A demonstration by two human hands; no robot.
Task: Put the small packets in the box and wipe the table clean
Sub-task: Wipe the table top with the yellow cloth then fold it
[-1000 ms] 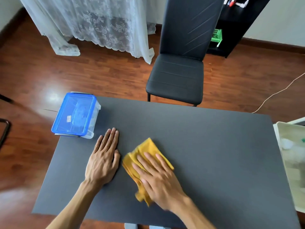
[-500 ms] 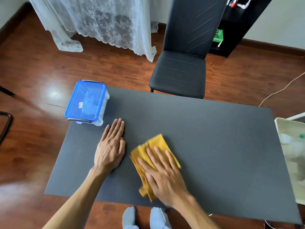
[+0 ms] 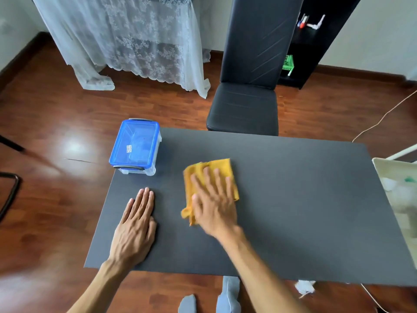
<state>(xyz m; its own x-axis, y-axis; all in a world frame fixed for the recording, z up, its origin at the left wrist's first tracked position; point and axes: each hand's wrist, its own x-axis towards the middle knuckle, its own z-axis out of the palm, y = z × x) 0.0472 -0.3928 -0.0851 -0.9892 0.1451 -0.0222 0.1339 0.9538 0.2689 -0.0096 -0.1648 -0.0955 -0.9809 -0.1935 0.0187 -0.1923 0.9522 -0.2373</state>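
Note:
A clear plastic box (image 3: 135,147) with a blue lid stands closed at the far left corner of the dark grey table (image 3: 293,199). My right hand (image 3: 214,204) lies flat, fingers spread, pressing a yellow cloth (image 3: 223,170) onto the table near its middle. My left hand (image 3: 135,227) rests palm down on the table near the front left, holding nothing, fingers together. I see no loose packets on the table; the box contents are blurred through the lid.
A black chair (image 3: 246,96) stands behind the table's far edge. A white bin (image 3: 397,199) sits off the right edge. A lace curtain (image 3: 135,41) hangs at the back left. A crumpled white scrap (image 3: 304,286) lies on the wooden floor.
My right hand has slid the yellow cloth away from me, towards the table's middle. The left hand stays flat. The camera view has shifted so the table sits further right.

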